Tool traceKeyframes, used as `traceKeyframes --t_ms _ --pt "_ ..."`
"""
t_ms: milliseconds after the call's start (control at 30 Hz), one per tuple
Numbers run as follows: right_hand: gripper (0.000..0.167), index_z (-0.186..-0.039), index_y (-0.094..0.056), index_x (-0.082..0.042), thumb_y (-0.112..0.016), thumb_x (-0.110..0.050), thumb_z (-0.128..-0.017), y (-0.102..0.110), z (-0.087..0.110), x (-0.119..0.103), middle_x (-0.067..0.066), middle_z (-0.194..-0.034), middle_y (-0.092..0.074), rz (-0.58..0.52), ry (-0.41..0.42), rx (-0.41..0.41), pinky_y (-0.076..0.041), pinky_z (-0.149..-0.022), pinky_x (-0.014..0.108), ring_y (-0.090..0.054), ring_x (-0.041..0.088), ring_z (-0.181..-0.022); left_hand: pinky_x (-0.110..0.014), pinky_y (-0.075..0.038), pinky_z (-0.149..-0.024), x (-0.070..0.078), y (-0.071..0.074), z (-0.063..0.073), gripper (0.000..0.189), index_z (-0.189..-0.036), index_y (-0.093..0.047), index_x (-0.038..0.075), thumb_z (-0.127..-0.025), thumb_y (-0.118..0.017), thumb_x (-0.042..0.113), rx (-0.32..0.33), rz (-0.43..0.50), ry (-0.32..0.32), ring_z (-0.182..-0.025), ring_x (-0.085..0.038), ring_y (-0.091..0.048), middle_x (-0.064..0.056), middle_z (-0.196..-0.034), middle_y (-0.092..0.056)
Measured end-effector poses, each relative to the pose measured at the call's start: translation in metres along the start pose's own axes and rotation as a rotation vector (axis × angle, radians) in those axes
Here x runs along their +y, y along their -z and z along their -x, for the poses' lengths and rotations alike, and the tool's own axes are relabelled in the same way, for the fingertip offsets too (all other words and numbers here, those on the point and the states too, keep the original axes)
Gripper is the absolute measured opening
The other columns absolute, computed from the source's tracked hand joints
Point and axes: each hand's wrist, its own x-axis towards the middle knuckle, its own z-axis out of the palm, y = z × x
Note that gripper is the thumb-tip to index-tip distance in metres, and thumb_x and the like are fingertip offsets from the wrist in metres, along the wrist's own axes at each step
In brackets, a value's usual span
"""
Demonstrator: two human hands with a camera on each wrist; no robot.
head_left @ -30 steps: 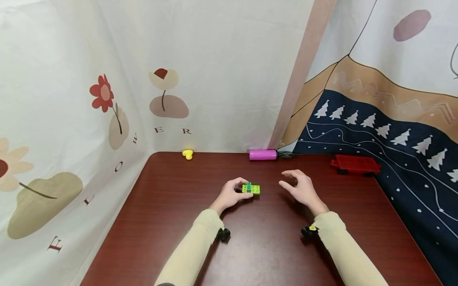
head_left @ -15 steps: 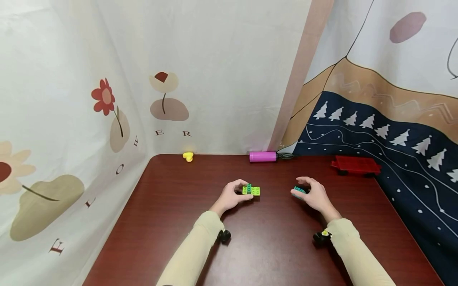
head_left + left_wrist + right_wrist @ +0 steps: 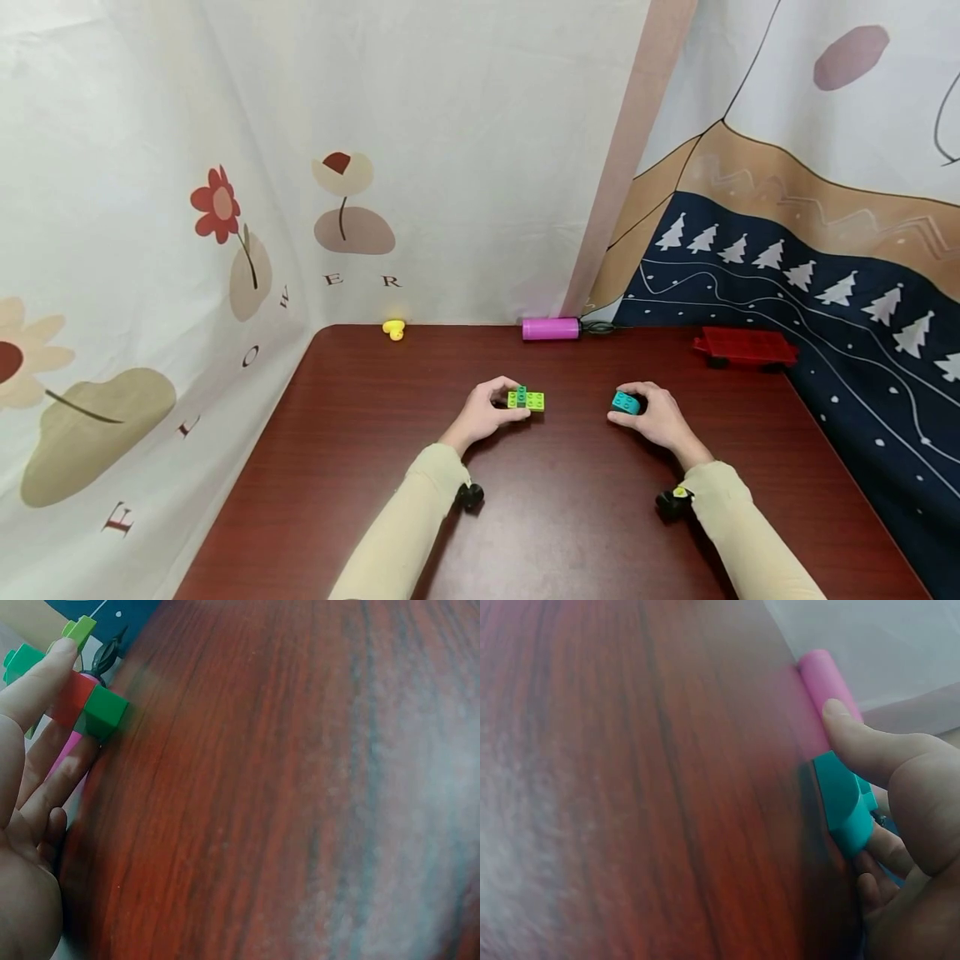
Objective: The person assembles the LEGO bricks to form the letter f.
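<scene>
My left hand (image 3: 480,414) holds a stack of toy bricks (image 3: 536,402) between thumb and fingers, left of the table's middle. Lime green and green studded pieces show on top in the head view. From the left wrist, a red brick (image 3: 73,701) and a green brick (image 3: 105,712) appear lower in the stack, partly behind the thumb. To the right, my right hand (image 3: 662,421) has thumb and fingers curled round a teal brick (image 3: 626,403), studs up. The right wrist view shows this brick's curved side close to the tabletop, the thumb at its upper end.
At the back edge of the brown table (image 3: 555,508) lie a small yellow toy (image 3: 393,330) and a pink-purple cylinder (image 3: 551,328) with a dark cord (image 3: 597,327). A red toy wagon (image 3: 750,346) stands at the back right. Printed cloth (image 3: 465,167) hangs behind.
My right hand has moved right and slightly nearer; the teal brick, hidden at first, came into view tilted and now sits studs up between the fingers. The left hand stays in place.
</scene>
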Motion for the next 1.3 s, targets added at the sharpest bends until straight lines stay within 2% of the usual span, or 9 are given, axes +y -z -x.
traceKeyframes --t_ms 233,500,633,833,1033,1300 --pt "0.049 -0.123 -0.074 -0.003 -0.091 -0.027 -0.084 -0.003 0.0 0.0 0.02 -0.122 -0.07 0.005 0.008 0.02 -0.049 -0.088 0.048 -0.059 0.038 -0.109 -0.034 -0.054 -0.088 0.0 0.0 0.0 0.038 -0.122 -0.072 0.018 -0.088 -0.088 0.024 -0.004 -0.018 0.002 -0.103 -0.017 -0.067 0.002 -0.113 -0.073" --pt "0.04 -0.121 -0.076 -0.004 -0.088 -0.022 -0.088 -0.005 -0.001 0.0 0.02 -0.121 -0.069 0.011 -0.017 0.021 -0.048 -0.089 0.049 -0.059 0.037 -0.109 -0.038 -0.053 -0.089 0.001 -0.001 0.001 0.039 -0.122 -0.072 0.018 -0.087 -0.089 0.023 0.003 -0.003 0.005 -0.106 -0.022 -0.067 -0.002 -0.115 -0.073" --pt "0.038 -0.12 -0.076 -0.004 -0.087 -0.02 -0.088 -0.005 -0.001 0.0 0.021 -0.12 -0.069 0.014 -0.012 0.021 -0.049 -0.09 0.049 -0.061 0.037 -0.107 -0.036 -0.053 -0.088 0.0 0.0 0.001 0.038 -0.122 -0.072 0.018 -0.088 -0.088 0.024 -0.004 -0.007 0.01 -0.104 -0.019 -0.066 0.0 -0.114 -0.073" --pt "0.039 -0.124 -0.073 -0.005 -0.085 -0.023 -0.091 -0.005 -0.004 -0.003 0.019 -0.121 -0.071 -0.007 -0.022 0.004 -0.051 -0.09 0.049 -0.063 0.033 -0.104 -0.033 -0.053 -0.087 0.0 0.0 0.001 0.039 -0.123 -0.072 0.019 -0.088 -0.088 0.025 -0.005 -0.014 0.008 -0.103 -0.016 -0.066 0.002 -0.112 -0.073" --pt "0.042 -0.13 -0.071 -0.009 -0.082 -0.029 -0.094 -0.005 -0.007 -0.009 0.019 -0.127 -0.07 -0.053 -0.044 0.0 -0.053 -0.091 0.051 -0.062 0.034 -0.107 -0.035 -0.054 -0.088 -0.001 0.0 0.0 0.039 -0.123 -0.072 0.02 -0.088 -0.088 0.025 -0.007 -0.016 0.013 -0.103 -0.016 -0.065 0.004 -0.112 -0.073" --pt "0.043 -0.131 -0.073 -0.009 -0.082 -0.028 -0.094 -0.012 -0.016 -0.024 0.017 -0.128 -0.07 -0.109 -0.009 -0.007 -0.053 -0.091 0.048 -0.062 0.034 -0.109 -0.035 -0.054 -0.088 -0.003 0.0 -0.002 0.039 -0.122 -0.072 0.019 -0.088 -0.089 0.025 -0.005 -0.018 -0.001 -0.103 -0.017 -0.065 0.004 -0.112 -0.073"
